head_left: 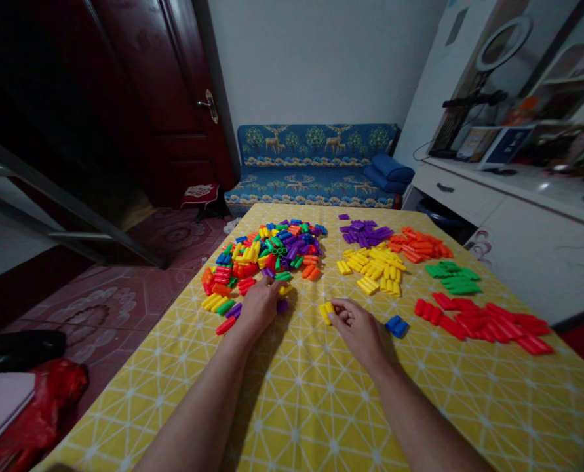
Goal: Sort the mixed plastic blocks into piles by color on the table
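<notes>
My right hand (358, 328) pinches a yellow plastic block (326, 312), shaped like joined tubes, just above or on the cloth near the table's middle. At the near edge of a mixed-colour heap (276, 246), my left hand (259, 307) has its fingers closed at another yellow block (285, 290), partly hidden by them. A purple block (282, 306) lies beside those fingers. To the right of my right hand sits a blue block (396, 326). Beyond it are single-colour groups: yellow (377, 265), purple (365, 233), orange (419, 244), green (453, 278) and red (488, 321).
A yellow patterned tablecloth (296, 406) covers the table. Past its far edge stands a blue sofa (311, 177). A white cabinet (532, 229) flanks the right side. On the left are a small stool (202, 193), a metal frame (80, 190) and a red bag (58, 393).
</notes>
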Demonstrator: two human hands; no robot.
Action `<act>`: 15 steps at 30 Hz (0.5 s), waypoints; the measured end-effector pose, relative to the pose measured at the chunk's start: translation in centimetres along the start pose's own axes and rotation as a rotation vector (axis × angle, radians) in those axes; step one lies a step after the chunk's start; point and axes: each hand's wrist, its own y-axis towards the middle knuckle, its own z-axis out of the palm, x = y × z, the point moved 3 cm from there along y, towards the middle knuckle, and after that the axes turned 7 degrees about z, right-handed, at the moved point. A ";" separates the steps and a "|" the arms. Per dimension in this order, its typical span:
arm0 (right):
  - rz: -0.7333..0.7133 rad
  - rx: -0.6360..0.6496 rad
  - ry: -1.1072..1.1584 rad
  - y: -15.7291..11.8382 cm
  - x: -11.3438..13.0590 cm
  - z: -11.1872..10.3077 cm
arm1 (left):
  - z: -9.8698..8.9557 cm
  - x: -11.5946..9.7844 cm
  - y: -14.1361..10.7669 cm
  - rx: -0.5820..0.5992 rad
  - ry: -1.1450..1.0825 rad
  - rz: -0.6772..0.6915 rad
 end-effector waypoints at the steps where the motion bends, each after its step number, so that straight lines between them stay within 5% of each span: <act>1: 0.004 0.002 0.005 0.0 0.1 0.0 | 0.0 -0.1 0.0 -0.010 0.001 0.005; 6: 0.015 0.007 0.013 -0.1 0.5 -0.1 | -0.2 0.2 -0.1 -0.146 -0.066 0.022; 12: 0.023 0.005 0.016 -0.2 0.9 -0.2 | -1.6 -0.4 -0.5 -0.591 -0.235 0.117; 15: 0.023 -0.011 0.022 -0.1 0.9 -0.1 | -1.8 -2.1 -0.8 -0.625 -0.366 0.178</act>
